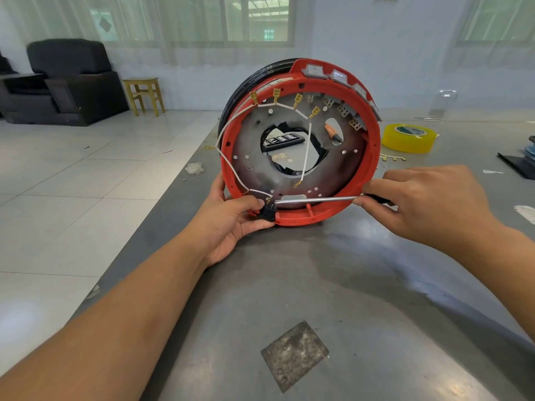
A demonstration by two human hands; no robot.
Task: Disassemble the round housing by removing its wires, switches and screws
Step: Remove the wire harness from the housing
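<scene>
The round red housing (pixel 373 146) stands on edge on the grey table, its open side facing me. White wires (pixel 228 123) with brass spade terminals loop across its grey metal plate. A black switch (pixel 267 213) sits in the rim at the bottom left. My left hand (pixel 231 218) grips the rim there, thumb and fingers pinching the switch. My right hand (pixel 428 204) holds a screwdriver (pixel 315 199) by its black handle, the metal shaft lying level with its tip at the switch. Grey switches (pixel 338 76) line the upper right rim.
A yellow tape roll (pixel 408 138) lies behind the housing on the right, with loose brass terminals (pixel 393 158) near it. A dark flat object (pixel 518 166) sits at the right edge. The table's left edge (pixel 162 204) drops to a tiled floor. A dark patch (pixel 293 355) marks the near tabletop.
</scene>
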